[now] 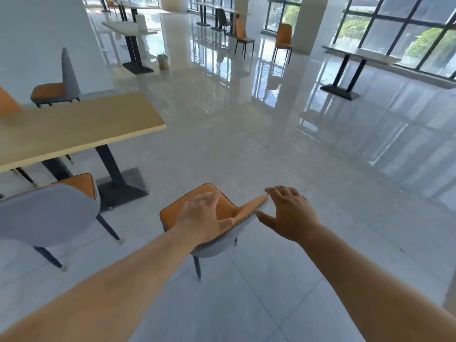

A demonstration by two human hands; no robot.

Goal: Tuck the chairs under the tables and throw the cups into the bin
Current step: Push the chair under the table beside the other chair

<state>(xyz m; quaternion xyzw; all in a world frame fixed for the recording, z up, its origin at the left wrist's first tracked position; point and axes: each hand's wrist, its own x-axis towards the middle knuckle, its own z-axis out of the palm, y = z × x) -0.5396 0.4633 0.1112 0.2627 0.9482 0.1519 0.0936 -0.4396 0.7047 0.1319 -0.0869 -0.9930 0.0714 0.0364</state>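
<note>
An orange chair with a grey back shell stands on the tiled floor just in front of me, away from the wooden table at the left. My left hand hovers flat over its backrest, fingers spread. My right hand is open at the backrest's right tip, fingertips touching or nearly touching the edge. A second chair stands at the table's near side, and a third at its far side. No cup or bin shows.
The table's dark pedestal base sits left of the chair. Farther off stand more chairs, a table by the windows, white pillars and a small potted plant. Glossy floor stretches ahead and to the right.
</note>
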